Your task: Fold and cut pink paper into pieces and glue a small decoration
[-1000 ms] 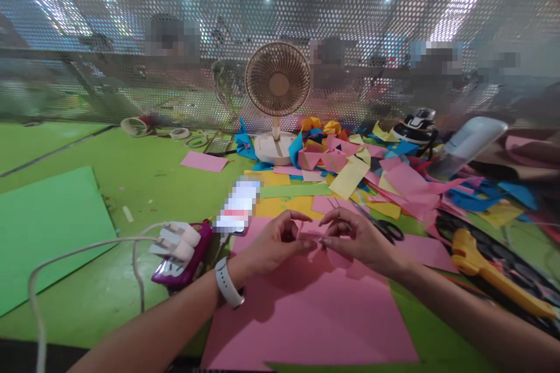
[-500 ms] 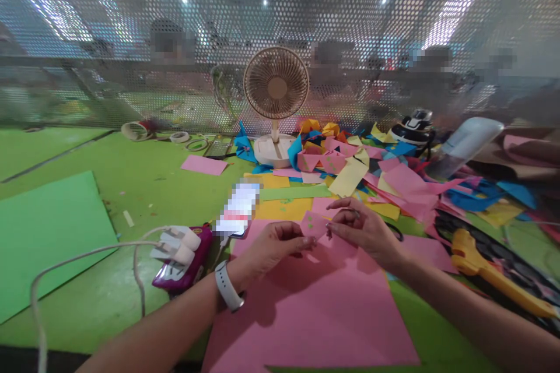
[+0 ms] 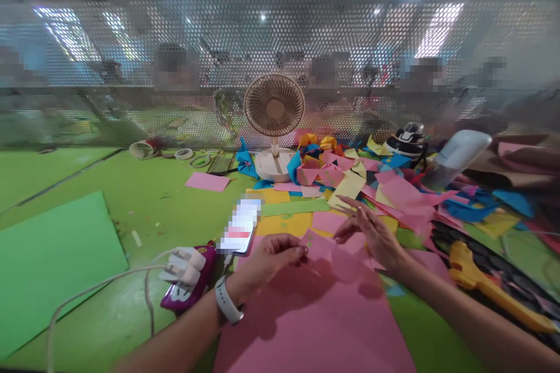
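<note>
My left hand [image 3: 273, 255], with a white watch band on its wrist, pinches the left edge of a small pink paper piece [image 3: 318, 245] marked with green dots. To its right, my right hand [image 3: 373, 238] hovers with fingers apart, holding nothing. Its fingertips are near the paper's right side but do not grip it. Beneath both hands lies a large pink paper sheet [image 3: 315, 326]. Just beyond my left hand, a phone [image 3: 241, 226] with a lit, blurred screen rests on the table, a cable plugged into its lower end.
A small fan [image 3: 274, 108] stands at the back before a perforated metal screen [image 3: 210, 29]. Coloured paper scraps [image 3: 406, 195] pile up at right, near a yellow-handled tool [image 3: 490, 280]. Left are a purple power bank-like box [image 3: 192, 291] with white plugs and a green sheet [image 3: 56, 268].
My right hand has let go of the small pink paper and moved slightly right, its fingers opening. My left hand keeps its pinch. The camera view has tilted upward.
</note>
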Demonstrator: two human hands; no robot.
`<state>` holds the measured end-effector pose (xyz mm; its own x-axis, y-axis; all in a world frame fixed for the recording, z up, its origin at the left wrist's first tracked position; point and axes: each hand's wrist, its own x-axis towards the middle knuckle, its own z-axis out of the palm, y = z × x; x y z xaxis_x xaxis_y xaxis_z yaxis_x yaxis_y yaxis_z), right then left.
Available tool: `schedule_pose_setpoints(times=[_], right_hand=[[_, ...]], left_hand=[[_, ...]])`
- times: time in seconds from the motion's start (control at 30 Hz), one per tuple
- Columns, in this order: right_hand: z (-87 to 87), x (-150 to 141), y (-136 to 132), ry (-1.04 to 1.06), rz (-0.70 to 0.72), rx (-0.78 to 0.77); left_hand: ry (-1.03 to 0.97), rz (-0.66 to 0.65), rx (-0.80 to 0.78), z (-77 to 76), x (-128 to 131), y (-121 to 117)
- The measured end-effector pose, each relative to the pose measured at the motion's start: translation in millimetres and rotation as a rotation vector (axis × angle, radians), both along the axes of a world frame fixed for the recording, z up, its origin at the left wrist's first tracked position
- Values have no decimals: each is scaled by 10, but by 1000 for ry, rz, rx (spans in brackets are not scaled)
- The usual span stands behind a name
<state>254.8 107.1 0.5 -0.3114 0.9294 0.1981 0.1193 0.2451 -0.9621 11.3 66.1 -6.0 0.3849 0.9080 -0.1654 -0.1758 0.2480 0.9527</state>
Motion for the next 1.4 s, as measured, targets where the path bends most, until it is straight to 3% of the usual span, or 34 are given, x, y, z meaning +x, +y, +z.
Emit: schedule_pose_setpoints(times=[0.17,0.37,0.7,0.93,1.23,1.4], right_hand=[[-50,36,71,-31,68,-134],[-119,-4,106,-156,56,-140],[1,-201,145,-327,21,-22],[-37,-301,316,-280,-17,-32],[153,-589,586,-633,-37,143],[45,-489,535,-482,39,48]], left_hand=[[55,-204,-23,54,-22,-42],[72,-105,-27,67,11,-38],[-23,-95,-74,86,51,-80],[-24,-72,-84,33,47,-60],[-40,-27,-126,83,72,-77],[-42,-5,-149,87,64,-56]])
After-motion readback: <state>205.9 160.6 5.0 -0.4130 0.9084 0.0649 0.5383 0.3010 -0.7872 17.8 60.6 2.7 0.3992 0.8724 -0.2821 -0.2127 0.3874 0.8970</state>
